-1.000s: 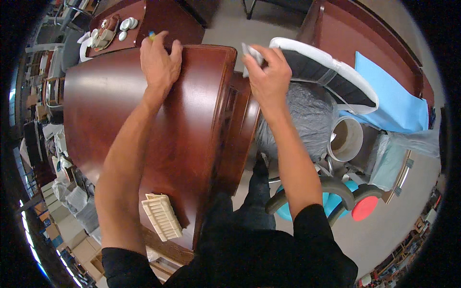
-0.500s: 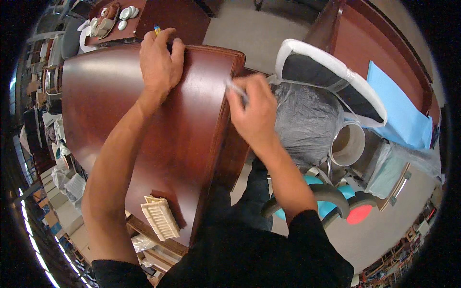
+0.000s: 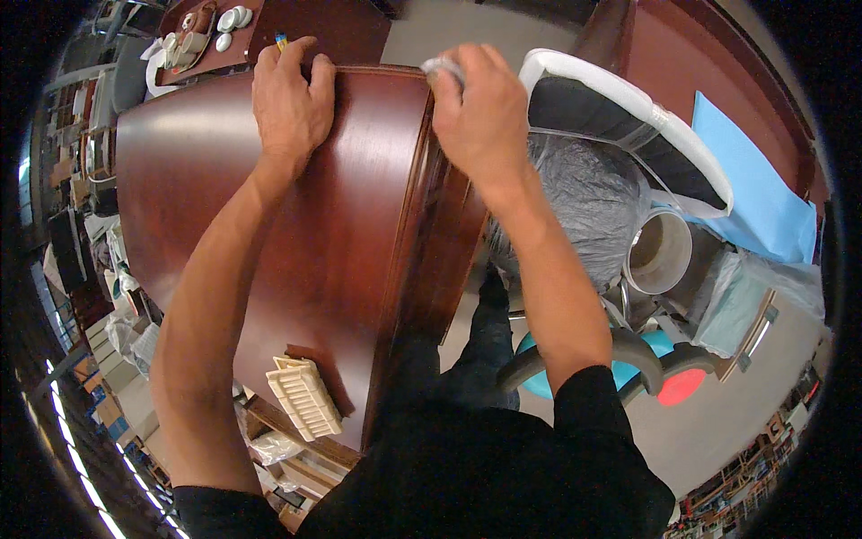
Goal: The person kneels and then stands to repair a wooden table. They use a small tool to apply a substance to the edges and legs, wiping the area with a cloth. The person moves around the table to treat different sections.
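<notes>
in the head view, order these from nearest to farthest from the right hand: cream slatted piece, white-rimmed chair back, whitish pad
From the right hand:
1. Whitish pad: in its grasp, at the fingertips.
2. White-rimmed chair back: just to its right.
3. Cream slatted piece: lower left, on the tabletop near the person's body.

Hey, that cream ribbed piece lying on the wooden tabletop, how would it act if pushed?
The cream ribbed piece would probably slide, since the wooden tabletop looks glossy. It's likely stiff, as its ribs look straight. Rolling seems unlikely, given its flat-sided shape.
</notes>
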`<state>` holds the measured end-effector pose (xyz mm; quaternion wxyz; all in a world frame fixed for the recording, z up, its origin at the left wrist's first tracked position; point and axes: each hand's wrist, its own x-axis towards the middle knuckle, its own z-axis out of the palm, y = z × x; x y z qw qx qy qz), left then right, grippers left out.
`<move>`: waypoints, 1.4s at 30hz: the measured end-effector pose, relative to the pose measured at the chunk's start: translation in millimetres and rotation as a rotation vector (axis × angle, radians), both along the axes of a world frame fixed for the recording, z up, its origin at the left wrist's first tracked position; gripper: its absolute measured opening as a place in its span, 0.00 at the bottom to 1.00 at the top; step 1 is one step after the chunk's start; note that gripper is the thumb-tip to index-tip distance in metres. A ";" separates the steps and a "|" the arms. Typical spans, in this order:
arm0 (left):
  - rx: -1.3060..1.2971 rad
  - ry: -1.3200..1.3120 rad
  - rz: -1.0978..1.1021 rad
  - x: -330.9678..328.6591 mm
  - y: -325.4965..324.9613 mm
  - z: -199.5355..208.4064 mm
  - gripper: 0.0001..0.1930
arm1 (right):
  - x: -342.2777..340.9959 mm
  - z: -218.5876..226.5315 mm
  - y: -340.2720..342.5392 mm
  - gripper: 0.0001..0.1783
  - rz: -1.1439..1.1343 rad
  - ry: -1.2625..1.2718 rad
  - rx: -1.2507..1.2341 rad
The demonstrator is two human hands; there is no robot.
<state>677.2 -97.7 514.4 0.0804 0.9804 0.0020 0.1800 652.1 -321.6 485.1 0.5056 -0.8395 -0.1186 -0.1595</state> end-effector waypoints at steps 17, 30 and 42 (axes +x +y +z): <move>-0.006 0.079 0.014 2.0 -4.4 5.2 0.18 | -84.2 -46.9 24.7 0.05 -0.128 0.445 0.823; 0.011 0.096 -0.033 3.0 0.3 4.7 0.17 | -45.0 -49.6 15.1 0.04 -0.043 0.032 0.673; 0.011 0.088 -0.051 10.2 -0.9 1.7 0.17 | 67.8 -80.8 -10.1 0.11 -0.011 0.422 0.666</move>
